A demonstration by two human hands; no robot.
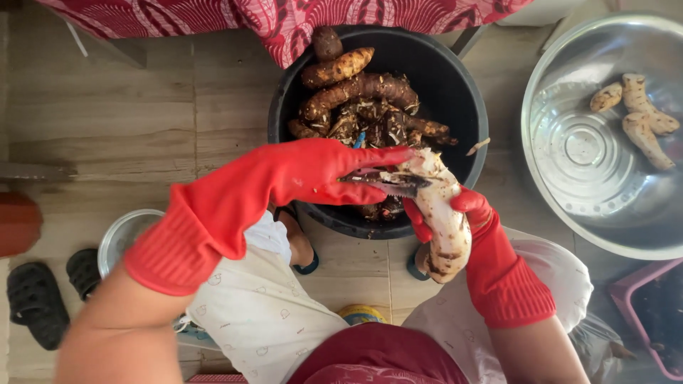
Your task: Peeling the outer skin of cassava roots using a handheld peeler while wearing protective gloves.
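Right hand (469,213), red rubber glove, grip closed around a pale, half-peeled root (445,217) over the black bucket (462,92); left hand (313,174) clasps a knife (388,183) against its knobbly tip.

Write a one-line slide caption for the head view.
Red-gloved left hand draws a knife across a half-peeled root held by the right hand, above a black bucket of unpeeled roots.

Glossy red rubber gloves (284,181), shiny steel basin (569,142), matt black plastic bucket (455,85), rough-skinned roots (359,89)
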